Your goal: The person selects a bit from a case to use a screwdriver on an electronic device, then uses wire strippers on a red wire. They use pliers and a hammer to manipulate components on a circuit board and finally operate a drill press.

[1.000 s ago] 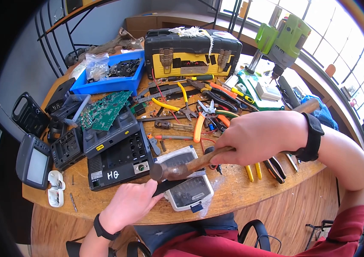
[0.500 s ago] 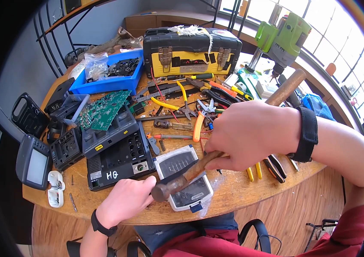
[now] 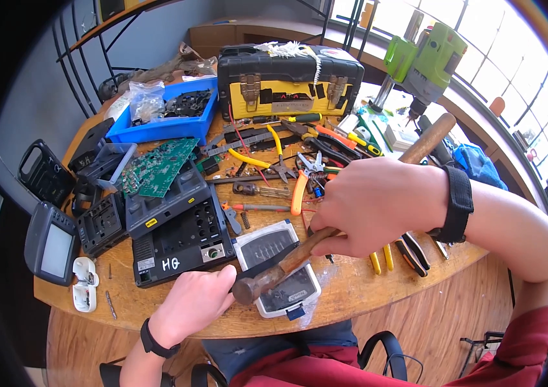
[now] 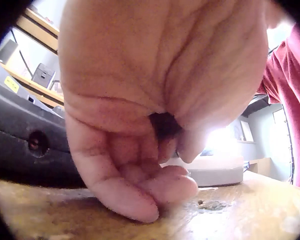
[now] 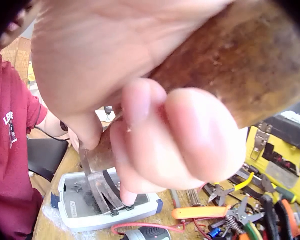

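Note:
My right hand (image 3: 377, 203) grips the wooden handle of a claw hammer (image 3: 301, 253), with the handle's end rising behind the wrist. The hammer's metal head lies just beside my left hand (image 3: 196, 300), and its split claw (image 5: 105, 195) overlaps the case in the right wrist view. Between my left thumb and curled fingers is a long flat black bar (image 3: 272, 262), which slants over the case beside the hammer; its kind I cannot tell. Below both lies an opened white-framed case (image 3: 316, 293) with two dark panels and a blue latch. Left fingertips (image 4: 145, 212) are close over the wooden table.
Black device housings (image 3: 180, 248) and a green circuit board (image 3: 164, 168) are stacked left of the case. Pliers (image 3: 279, 158) and other tools lie behind it. A blue tray (image 3: 151, 134), a yellow-black toolbox (image 3: 290, 80) and a green drill (image 3: 428, 61) stand at the back.
The hammer's handle end has swung up and its head has come down towards the table's front edge, with the right hand tilting along. The left hand stays nearly in place.

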The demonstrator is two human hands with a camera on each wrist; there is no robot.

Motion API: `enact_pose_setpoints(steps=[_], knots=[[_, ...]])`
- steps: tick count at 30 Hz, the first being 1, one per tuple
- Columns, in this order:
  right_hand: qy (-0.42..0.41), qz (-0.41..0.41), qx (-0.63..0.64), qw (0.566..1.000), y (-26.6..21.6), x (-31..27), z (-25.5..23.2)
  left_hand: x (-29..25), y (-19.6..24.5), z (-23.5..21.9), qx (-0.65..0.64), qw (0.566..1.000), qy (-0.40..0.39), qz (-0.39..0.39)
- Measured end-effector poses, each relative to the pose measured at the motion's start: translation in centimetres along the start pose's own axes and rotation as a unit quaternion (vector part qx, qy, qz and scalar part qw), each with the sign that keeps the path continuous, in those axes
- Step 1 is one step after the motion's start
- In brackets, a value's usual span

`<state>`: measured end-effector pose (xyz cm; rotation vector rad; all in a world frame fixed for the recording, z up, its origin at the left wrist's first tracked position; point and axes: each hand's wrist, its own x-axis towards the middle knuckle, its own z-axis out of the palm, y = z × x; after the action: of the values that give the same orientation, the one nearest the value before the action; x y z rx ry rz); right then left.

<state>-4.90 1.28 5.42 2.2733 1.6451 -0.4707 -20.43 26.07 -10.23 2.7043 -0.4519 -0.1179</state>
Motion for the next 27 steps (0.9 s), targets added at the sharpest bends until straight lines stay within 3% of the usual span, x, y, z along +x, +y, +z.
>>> enact_pose_setpoints(steps=[5,14,19,23,27], knots=[[0.004,0.026,0.013,1.0,0.3,-0.1,0.3,-0.4,0.2,0.4,-0.017,1.0,0.018,0.005],[0.042,-0.014,-0.023,0.999,-0.4,0.1,0.7,0.1,-0.2,-0.1,-0.003,0.999,0.018,0.036],[0.003,0.018,-0.056,0.998,-3.1,0.6,-0.5,0.1,-0.5,-0.1,-0.002,0.999,-0.004,0.035],[0.022,-0.002,-0.055,0.998,-2.2,0.9,-0.5,0.0,-0.3,-0.3,-0.029,0.999,-0.007,0.021],[0.01,0.035,-0.039,0.999,-2.6,0.8,-0.5,-0.1,0.2,-0.6,-0.058,0.998,-0.003,0.011]])
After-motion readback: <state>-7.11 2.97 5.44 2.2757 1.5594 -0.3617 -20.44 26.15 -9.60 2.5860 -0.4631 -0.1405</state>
